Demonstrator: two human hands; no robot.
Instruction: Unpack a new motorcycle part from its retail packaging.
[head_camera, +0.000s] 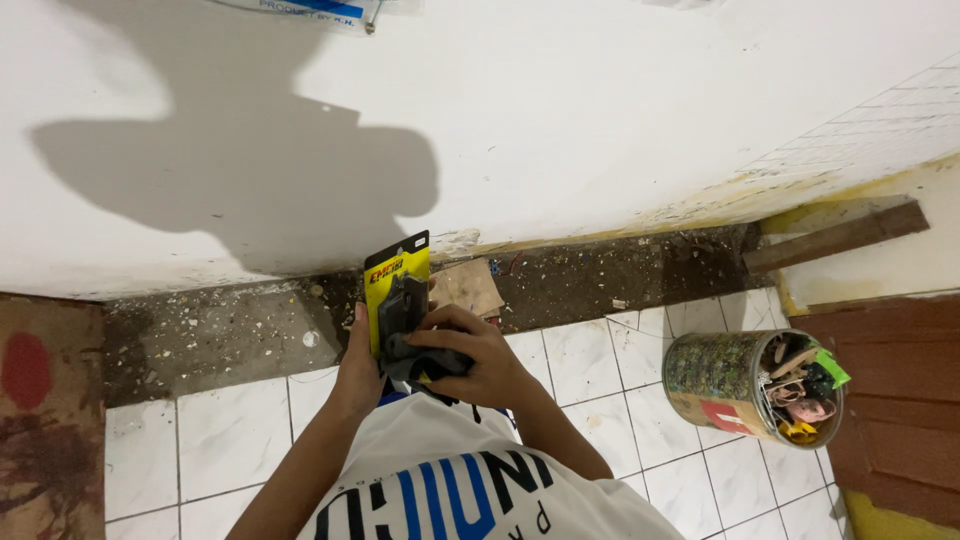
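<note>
- The person wears a white shirt with blue and black lettering; it lies nearest the camera, directly below the blister pack.
- The blister pack is a yellow-and-black card carrying a dark moulded part under clear plastic. It is held upright and slightly tilted, above the tiled floor.
- The left hand is closed on the pack's lower left edge, thumb alongside the card.
- The right hand is curled over the pack's lower right portion, fingers pressing the dark part; what lies under the fingers is hidden.
- A round tin lies tilted on the floor well to the right of the pack, its open mouth packed with small mixed items.
- A piece of brown cardboard lies just right of the pack, beyond the hands.
- A strip of dirty bare concrete runs behind the pack, along the foot of the white wall.
- A wooden plank lies far right of the pack, against the wall.
</note>
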